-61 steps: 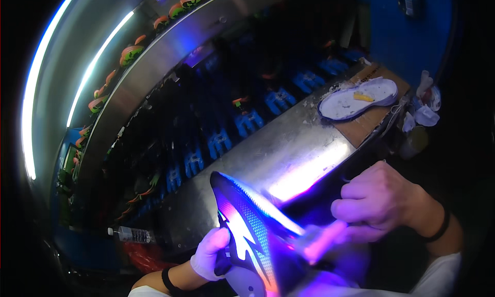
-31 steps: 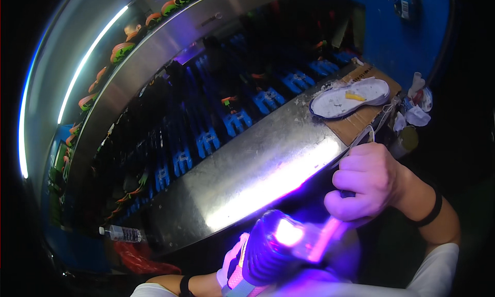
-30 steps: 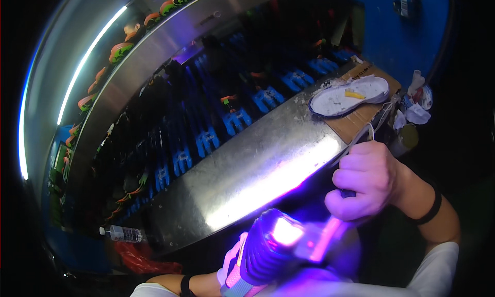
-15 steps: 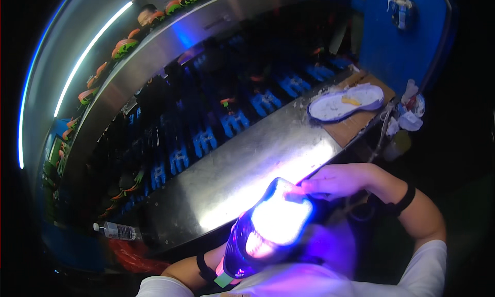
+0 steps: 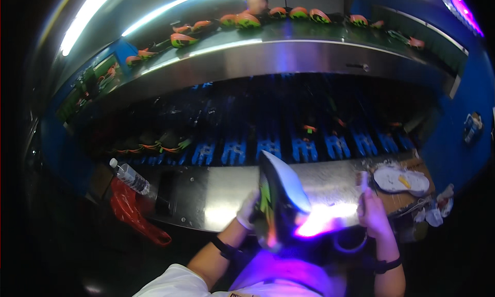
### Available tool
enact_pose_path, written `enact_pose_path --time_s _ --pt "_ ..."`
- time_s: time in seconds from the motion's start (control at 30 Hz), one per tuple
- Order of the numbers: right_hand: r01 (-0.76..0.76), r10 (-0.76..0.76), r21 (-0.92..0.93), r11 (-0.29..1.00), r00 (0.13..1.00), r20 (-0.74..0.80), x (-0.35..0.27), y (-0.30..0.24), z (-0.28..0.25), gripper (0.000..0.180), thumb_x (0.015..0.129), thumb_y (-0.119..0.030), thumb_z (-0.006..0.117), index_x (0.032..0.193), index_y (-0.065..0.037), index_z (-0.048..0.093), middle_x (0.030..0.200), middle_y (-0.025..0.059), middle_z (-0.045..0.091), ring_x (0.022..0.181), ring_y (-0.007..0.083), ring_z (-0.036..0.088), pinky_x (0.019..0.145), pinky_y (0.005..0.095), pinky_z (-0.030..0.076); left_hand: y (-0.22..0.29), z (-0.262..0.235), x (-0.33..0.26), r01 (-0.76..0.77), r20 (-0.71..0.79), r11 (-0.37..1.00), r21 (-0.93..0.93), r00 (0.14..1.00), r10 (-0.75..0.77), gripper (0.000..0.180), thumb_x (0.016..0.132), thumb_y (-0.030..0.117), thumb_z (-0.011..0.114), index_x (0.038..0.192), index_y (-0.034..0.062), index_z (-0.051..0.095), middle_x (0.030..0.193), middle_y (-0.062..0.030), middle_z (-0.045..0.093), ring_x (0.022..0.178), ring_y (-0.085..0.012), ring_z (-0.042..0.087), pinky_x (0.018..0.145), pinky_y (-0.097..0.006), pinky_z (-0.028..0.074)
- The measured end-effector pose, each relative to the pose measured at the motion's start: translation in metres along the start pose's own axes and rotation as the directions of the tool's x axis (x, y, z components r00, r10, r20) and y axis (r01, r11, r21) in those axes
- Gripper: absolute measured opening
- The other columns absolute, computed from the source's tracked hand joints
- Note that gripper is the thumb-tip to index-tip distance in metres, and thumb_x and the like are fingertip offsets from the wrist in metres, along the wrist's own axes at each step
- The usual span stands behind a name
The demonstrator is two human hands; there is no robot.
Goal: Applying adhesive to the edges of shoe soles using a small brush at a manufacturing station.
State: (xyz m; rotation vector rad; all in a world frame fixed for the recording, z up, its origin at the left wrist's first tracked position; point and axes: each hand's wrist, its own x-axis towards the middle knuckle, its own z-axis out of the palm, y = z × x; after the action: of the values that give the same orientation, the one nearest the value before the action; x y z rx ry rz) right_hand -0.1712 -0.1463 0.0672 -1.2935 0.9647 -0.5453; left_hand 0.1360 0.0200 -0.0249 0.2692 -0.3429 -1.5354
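Observation:
My left hand (image 5: 248,209), in a white glove, grips a dark shoe (image 5: 273,207) with green and orange patches. The shoe is tilted up, with its pale sole face (image 5: 289,181) turned to the right, catching the light. To the right of it, my right hand (image 5: 372,212) holds a small brush (image 5: 363,181) upright, apart from the shoe; its bristles look brownish and a little blurred. Just beyond that hand lies a white sole-shaped piece (image 5: 386,177) with a small yellow thing (image 5: 404,181) on it.
Metal bench (image 5: 216,183) before me; cardboard (image 5: 420,168) under the white piece. At left: a clear bottle (image 5: 133,178) and red plastic bag (image 5: 126,207). Blue racks (image 5: 268,148) line the bench's far side. Orange-green shoes (image 5: 247,21) stand on a raised conveyor; a person (image 5: 257,4) is behind.
My view has swung to the right and up. The shoe has been raised upright over the bench. My right hand has moved away from the shoe, and the brush now shows in it.

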Motion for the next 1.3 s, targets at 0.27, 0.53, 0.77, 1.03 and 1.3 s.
enact_pose_path --time_s 0.27,0.53,0.77,1.03,1.3 --pt "0.031 0.048 0.351 0.936 0.975 -0.215 0.057 0.085 -0.058 0.034 0.1 -0.037 0.048 0.117 -0.008 0.05 0.066 -0.0013 0.046 0.043 0.0069 0.04 0.035 0.0225 0.031 0.249 0.044 0.044 0.33 -0.446 0.451 0.829 0.877 0.178 0.046 0.09 0.043 0.063 0.108 0.001 0.064 0.098 -0.009 0.069 0.085 -0.0208 0.067 0.079 -0.036 0.055" --pt "0.119 -0.05 0.293 0.949 0.972 -0.231 0.057 0.096 -0.065 0.039 0.099 -0.04 0.049 0.121 -0.008 0.05 0.064 -0.0007 0.047 0.039 0.0055 0.04 0.031 0.0218 0.029 0.313 0.073 0.141 0.424 -0.563 -0.905 -0.04 0.738 0.371 0.058 0.075 0.05 0.07 0.109 0.0022 0.068 0.11 -0.0166 0.067 0.095 -0.0303 0.066 0.088 -0.039 0.051" --pt "0.162 -0.074 0.374 0.913 0.968 -0.24 0.051 0.096 -0.063 0.037 0.1 -0.037 0.047 0.122 -0.007 0.05 0.063 0.0007 0.049 0.038 0.0066 0.04 0.031 0.0221 0.03 0.323 -0.002 0.148 0.403 -0.525 -0.906 0.129 0.803 0.282 0.072 0.071 0.062 0.065 0.12 0.0093 0.064 0.125 -0.0205 0.059 0.118 -0.0344 0.055 0.1 -0.043 0.042" --pt "0.182 -0.09 0.469 0.864 0.973 -0.211 0.051 0.096 -0.063 0.034 0.1 -0.03 0.049 0.124 -0.005 0.05 0.064 0.0024 0.049 0.041 0.0087 0.042 0.034 0.0237 0.033 0.195 0.063 0.307 0.137 -0.071 -0.759 0.637 0.99 0.12 0.07 0.083 0.059 0.059 0.137 0.0151 0.05 0.139 -0.0174 0.049 0.13 -0.033 0.045 0.109 -0.042 0.034" --pt "0.148 -0.044 0.493 0.857 0.975 -0.217 0.049 0.086 -0.056 0.031 0.1 -0.028 0.051 0.122 -0.007 0.051 0.062 0.0014 0.048 0.042 0.0077 0.042 0.036 0.0229 0.033 0.069 0.06 0.38 0.312 -0.044 -0.763 0.566 0.936 0.35 0.06 0.071 0.031 0.072 0.126 0.0087 0.059 0.124 -0.0199 0.059 0.118 -0.0353 0.055 0.098 -0.042 0.046"
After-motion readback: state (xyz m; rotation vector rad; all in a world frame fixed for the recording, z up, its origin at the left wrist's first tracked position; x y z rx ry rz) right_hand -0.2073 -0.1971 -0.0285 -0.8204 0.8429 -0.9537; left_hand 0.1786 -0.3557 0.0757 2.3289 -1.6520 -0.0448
